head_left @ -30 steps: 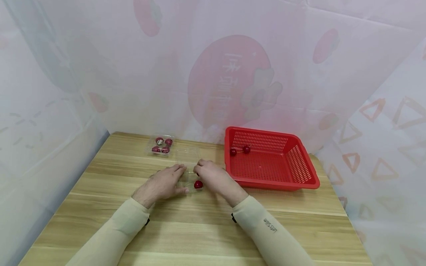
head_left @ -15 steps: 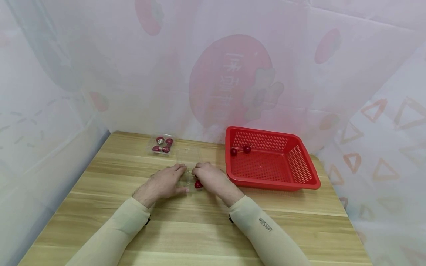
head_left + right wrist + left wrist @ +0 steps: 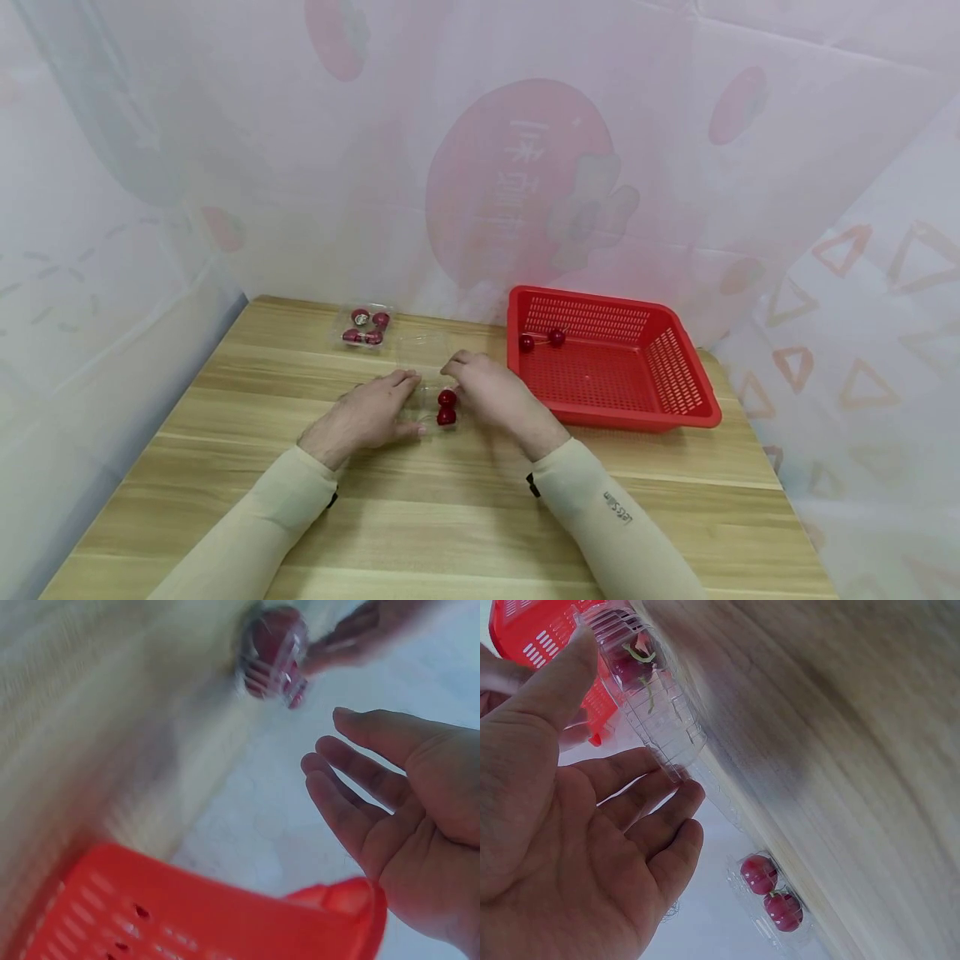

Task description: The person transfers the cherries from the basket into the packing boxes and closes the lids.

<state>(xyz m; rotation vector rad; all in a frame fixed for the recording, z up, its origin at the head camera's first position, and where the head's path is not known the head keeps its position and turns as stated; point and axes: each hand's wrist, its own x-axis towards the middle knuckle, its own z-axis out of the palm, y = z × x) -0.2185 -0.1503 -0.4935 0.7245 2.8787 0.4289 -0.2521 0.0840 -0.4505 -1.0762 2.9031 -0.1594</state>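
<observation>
Two shiny red cherries [image 3: 447, 406] lie one behind the other in an opened clear plastic box [image 3: 664, 724], its lid laid back on the table. Its left side is held by my left hand [image 3: 367, 412], thumb at the near end and fingers at the far end. In the left wrist view, green stems [image 3: 640, 654] show through the plastic. My right hand [image 3: 491, 396] hovers just right of the box; the right wrist view shows its fingers [image 3: 345, 814] loosely bent, holding nothing and apart from the cherries.
A red perforated basket [image 3: 611, 417] stands right of the hands, with two stemmed cherries [image 3: 557, 337] at its back left. Another clear box [image 3: 339, 333] with several cherries sits at the back left. A printed cloth [image 3: 360, 208] hangs behind the wooden table [image 3: 405, 517].
My right hand lets go of a cherry beside the other one in the box, then lifts away to the right with its fingers loosened. My left hand stays in place.
</observation>
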